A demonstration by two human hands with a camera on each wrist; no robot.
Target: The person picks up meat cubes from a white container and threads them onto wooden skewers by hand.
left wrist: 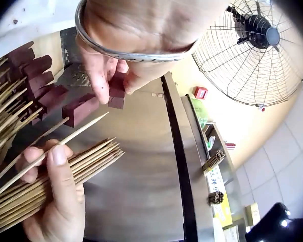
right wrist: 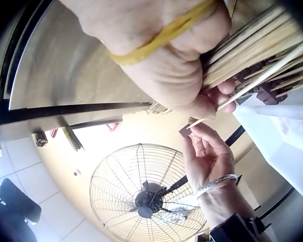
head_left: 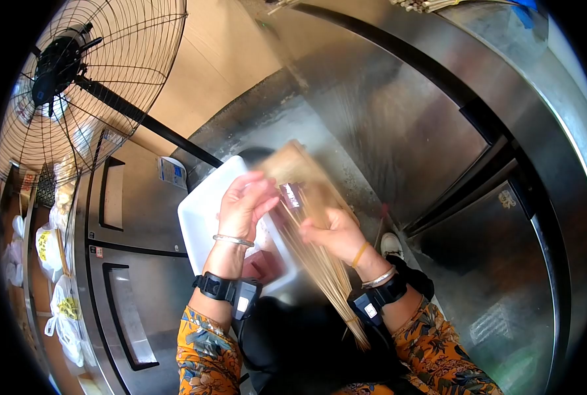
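Observation:
My left hand (head_left: 244,201) pinches a small dark red block (left wrist: 116,91), smooth-cut like blood curd, between thumb and fingers. My right hand (head_left: 338,237) grips a bundle of bamboo skewers (left wrist: 91,164). One paler skewer (left wrist: 76,132) stands out from the bundle, between the right thumb and fingers. Its pointed tip is right at the block in the right wrist view. Close by, another dark red block (left wrist: 80,111) sits on the end of a skewer. More skewered blocks (left wrist: 39,83) lie together beside the hands in the left wrist view.
Below the hands stands a white tub (head_left: 191,220), with a large dark red piece (head_left: 264,266) in it. A standing fan (head_left: 59,66) is at the upper left. Steel cabinets (head_left: 132,224) flank both sides, with bagged goods (head_left: 66,309) at far left. A shoe (head_left: 392,245) shows on the floor.

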